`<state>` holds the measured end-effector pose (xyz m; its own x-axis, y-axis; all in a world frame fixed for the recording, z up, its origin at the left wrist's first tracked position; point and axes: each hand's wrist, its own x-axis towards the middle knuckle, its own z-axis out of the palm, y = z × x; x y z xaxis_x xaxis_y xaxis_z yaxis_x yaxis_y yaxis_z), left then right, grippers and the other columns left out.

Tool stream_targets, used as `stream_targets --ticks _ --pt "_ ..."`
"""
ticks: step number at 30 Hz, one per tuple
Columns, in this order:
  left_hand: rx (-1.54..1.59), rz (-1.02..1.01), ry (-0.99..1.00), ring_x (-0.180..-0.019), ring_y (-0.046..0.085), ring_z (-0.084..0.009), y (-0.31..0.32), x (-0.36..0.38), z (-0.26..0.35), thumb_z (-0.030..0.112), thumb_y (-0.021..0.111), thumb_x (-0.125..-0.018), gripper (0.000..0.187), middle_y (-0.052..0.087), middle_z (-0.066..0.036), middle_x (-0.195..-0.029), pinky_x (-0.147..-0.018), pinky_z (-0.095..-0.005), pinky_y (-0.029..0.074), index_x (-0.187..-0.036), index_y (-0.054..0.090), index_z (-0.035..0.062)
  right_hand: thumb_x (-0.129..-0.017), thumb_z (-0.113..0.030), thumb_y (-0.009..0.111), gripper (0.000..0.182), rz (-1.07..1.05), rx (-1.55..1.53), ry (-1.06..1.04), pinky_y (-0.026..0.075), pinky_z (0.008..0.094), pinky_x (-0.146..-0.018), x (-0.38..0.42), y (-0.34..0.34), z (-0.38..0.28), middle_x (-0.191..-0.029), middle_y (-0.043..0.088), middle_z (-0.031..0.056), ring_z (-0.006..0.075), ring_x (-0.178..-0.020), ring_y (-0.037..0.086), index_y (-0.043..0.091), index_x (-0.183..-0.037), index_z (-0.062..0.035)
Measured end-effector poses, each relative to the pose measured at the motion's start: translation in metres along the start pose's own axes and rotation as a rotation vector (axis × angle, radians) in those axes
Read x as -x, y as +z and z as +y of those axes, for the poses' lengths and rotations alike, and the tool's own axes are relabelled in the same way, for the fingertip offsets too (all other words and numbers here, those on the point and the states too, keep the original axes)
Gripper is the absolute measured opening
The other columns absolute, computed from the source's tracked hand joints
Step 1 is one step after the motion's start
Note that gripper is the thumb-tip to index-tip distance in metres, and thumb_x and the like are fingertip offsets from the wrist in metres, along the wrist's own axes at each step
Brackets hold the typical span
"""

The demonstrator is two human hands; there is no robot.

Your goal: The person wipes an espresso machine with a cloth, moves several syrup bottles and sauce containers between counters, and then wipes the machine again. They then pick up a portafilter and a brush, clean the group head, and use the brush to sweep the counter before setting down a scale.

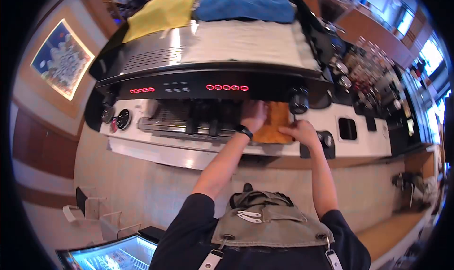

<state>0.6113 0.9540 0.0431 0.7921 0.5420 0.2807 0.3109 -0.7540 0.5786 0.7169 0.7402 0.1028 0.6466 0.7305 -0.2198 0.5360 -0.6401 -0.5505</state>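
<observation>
An orange-brown cloth (pixel 275 121) lies under the right front of an espresso machine (pixel 189 85) with lit red buttons. My left hand (pixel 255 115), with a dark band at the wrist, is against the cloth's left side. Its fingertips are partly lost in the shade under the machine, so their grip cannot be made out. At the right edge my right hand (pixel 303 132) is closed, thumb and finger pinching the cloth. A thin wand runs down beside this hand from a black knob (pixel 298 100).
Yellow (pixel 163 14), blue (pixel 245 3) and white (pixel 243 41) cloths lie on the machine's top. A metal drip tray (pixel 165 127) stretches to the left. Glasses (pixel 369 60) stand at the right. The white counter (pixel 326 119) has a square dark opening (pixel 347 128).
</observation>
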Motion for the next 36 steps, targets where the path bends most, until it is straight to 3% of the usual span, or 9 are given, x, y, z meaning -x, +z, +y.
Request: stream_targets --ticks 3,14,17,20,21,27,29,34,36 --pt "-0.076 0.144 0.052 -0.105 0.063 -0.0456 0.0 -0.007 -0.006 0.02 0.068 -0.092 0.027 0.068 -0.024 -0.113 -0.092 -0.0545 0.05 -0.114 0.067 0.0033 -0.081 -0.064 0.074 0.057 0.316 -0.051 -0.051 0.055 0.049 -0.081 -0.022 0.0 0.001 -0.084 0.074 0.0192 0.0407 -0.091 0.072 0.079 -0.085 -0.0074" --pt "0.046 0.295 0.164 -0.099 0.063 -0.0501 0.012 -0.021 -0.016 0.017 0.063 -0.096 0.026 0.068 -0.027 -0.111 -0.086 -0.0558 0.051 -0.117 0.066 0.0007 -0.083 -0.028 0.071 0.028 0.349 0.0 0.007 0.057 0.0532 -0.082 -0.069 0.012 0.002 -0.099 0.074 0.022 0.044 -0.096 0.071 0.074 -0.104 -0.0093" --pt "-0.028 0.14 0.061 -0.112 0.06 -0.0487 0.001 -0.015 0.001 0.018 0.061 -0.098 0.028 0.065 -0.026 -0.121 -0.096 -0.0552 0.049 -0.122 0.065 0.004 -0.086 -0.027 0.068 0.03 0.393 0.022 -0.078 0.055 0.0534 -0.09 -0.056 0.015 -0.01 -0.106 0.073 0.022 0.0441 -0.103 0.069 0.073 -0.111 -0.0118" --pt "-0.15 0.233 0.381 -0.133 0.05 -0.0442 0.007 0.022 0.024 0.023 0.056 -0.101 0.033 0.058 -0.023 -0.14 -0.111 -0.0591 0.04 -0.128 0.062 0.0058 -0.092 -0.029 0.063 0.033 0.586 0.254 -0.427 0.046 0.0547 -0.106 -0.06 0.059 0.011 -0.121 0.07 0.0225 0.0432 -0.12 0.063 0.071 -0.121 -0.0135" --pt "-0.281 0.136 0.279 -0.147 0.038 -0.039 0.013 0.031 0.021 0.031 0.052 -0.103 0.04 0.049 -0.018 -0.153 -0.12 -0.0651 0.026 -0.133 0.059 0.0059 -0.094 -0.03 0.061 0.035 0.676 0.361 -0.579 0.043 0.0553 -0.112 -0.058 0.07 0.013 -0.127 0.068 0.0227 0.0429 -0.126 0.061 0.07 -0.124 -0.0137" --pt "-0.508 0.042 0.124 -0.147 0.04 -0.04 0.0 0.041 0.026 0.034 0.049 -0.106 0.043 0.049 -0.021 -0.155 -0.122 -0.0648 0.023 -0.136 0.06 0.0063 -0.102 -0.03 0.053 0.048 0.578 0.379 -0.479 0.034 0.0559 -0.119 -0.046 0.066 0.024 -0.142 0.058 0.0253 0.042 -0.137 0.052 0.059 -0.136 0.0032" --pt "-0.155 0.047 0.182 -0.142 0.049 -0.0367 -0.016 0.05 0.037 0.038 0.047 -0.107 0.058 0.052 -0.022 -0.153 -0.123 -0.0583 0.026 -0.153 0.046 0.0027 -0.103 -0.024 0.055 0.047 0.636 0.216 -0.417 0.036 0.0548 -0.118 -0.02 0.041 0.009 -0.143 0.057 0.0257 0.0422 -0.137 0.051 0.056 -0.14 0.0049" --pt "1.796 -0.4 -0.494 -0.149 0.041 -0.0278 -0.012 0.116 0.122 0.054 0.038 -0.111 0.072 0.048 -0.018 -0.158 -0.127 -0.0444 0.025 -0.154 0.042 -0.0026 -0.1 -0.018 0.057 0.047 0.644 -0.284 -0.703 0.027 0.0532 -0.125 0.114 0.035 -0.027 -0.157 0.047 0.0208 0.0393 -0.149 0.041 0.055 -0.145 -0.0021" --pt "1.722 -0.51 -0.402 -0.151 0.037 -0.0275 0.016 0.132 0.158 0.055 0.035 -0.111 0.073 0.043 -0.017 -0.162 -0.127 -0.0437 0.021 -0.157 0.036 -0.0008 -0.103 -0.027 0.052 0.053 0.614 -0.261 -0.547 0.023 0.0508 -0.126 0.117 0.058 0.031 -0.16 0.043 0.0193 0.0376 -0.152 0.035 0.05 -0.151 -0.0037"
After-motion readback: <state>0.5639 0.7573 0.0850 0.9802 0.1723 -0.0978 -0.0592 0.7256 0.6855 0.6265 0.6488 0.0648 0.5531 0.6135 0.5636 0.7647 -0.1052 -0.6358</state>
